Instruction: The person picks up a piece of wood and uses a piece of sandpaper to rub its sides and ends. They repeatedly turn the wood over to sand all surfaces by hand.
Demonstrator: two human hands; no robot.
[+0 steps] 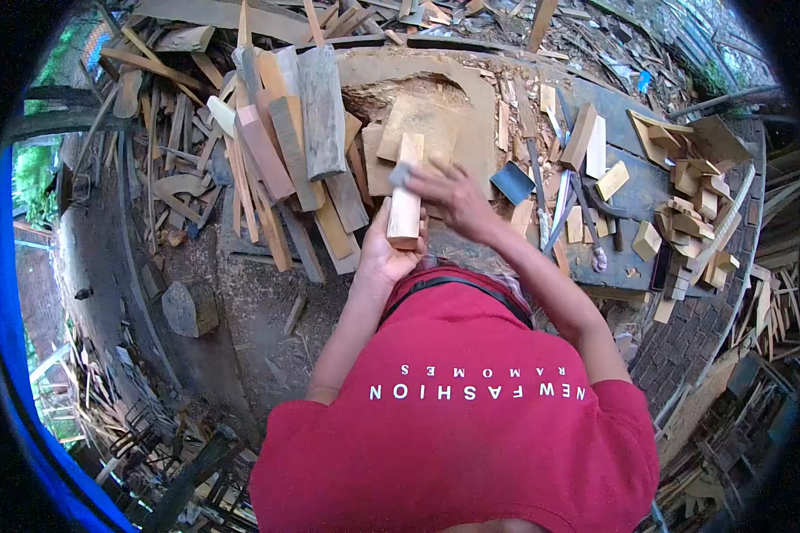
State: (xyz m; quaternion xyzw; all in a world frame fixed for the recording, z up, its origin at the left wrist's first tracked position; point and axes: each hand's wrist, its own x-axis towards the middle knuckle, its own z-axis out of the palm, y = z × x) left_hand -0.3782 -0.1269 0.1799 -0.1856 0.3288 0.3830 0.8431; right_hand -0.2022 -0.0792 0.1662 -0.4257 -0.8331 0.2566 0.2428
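Observation:
A pale rectangular wood block point(405, 209) points away from me, its far end over a square wooden board point(431, 124). My left hand point(389, 249) is wrapped round the near end of the block from below. Over the block's middle, my right hand point(458, 200) presses a small grey piece point(400, 174) against the block's face; its fingers are slightly blurred. What the grey piece is cannot be made out.
Long planks point(320, 115) are stacked left of the board. To the right lie a dark blue square piece point(512, 182), hand tools point(587, 200) and small wood blocks point(693, 213). A cut log point(189, 309) stands on the ground at the left.

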